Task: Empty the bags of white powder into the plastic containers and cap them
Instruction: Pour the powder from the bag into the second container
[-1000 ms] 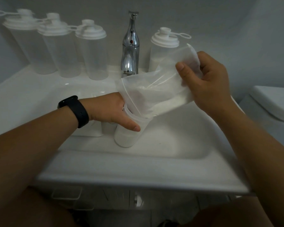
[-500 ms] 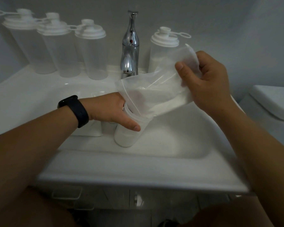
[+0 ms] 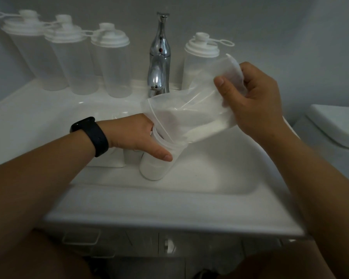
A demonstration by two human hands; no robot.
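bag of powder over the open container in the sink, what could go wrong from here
1. The bag is wider than the open container; only one corner of its mouth sits inside the rim, so powder could spill into the sink.
2. The right hand holds the bag tilted only moderately, so powder may stay along its lower fold.
3. The container stands on the sloped basin, steadied only by the left hand; letting go could tip it.

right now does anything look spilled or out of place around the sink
No spilled powder shows. The odd part is the setup: the open container stands inside the sink basin, gripped by the left hand, while the right hand tips the bag into its mouth.
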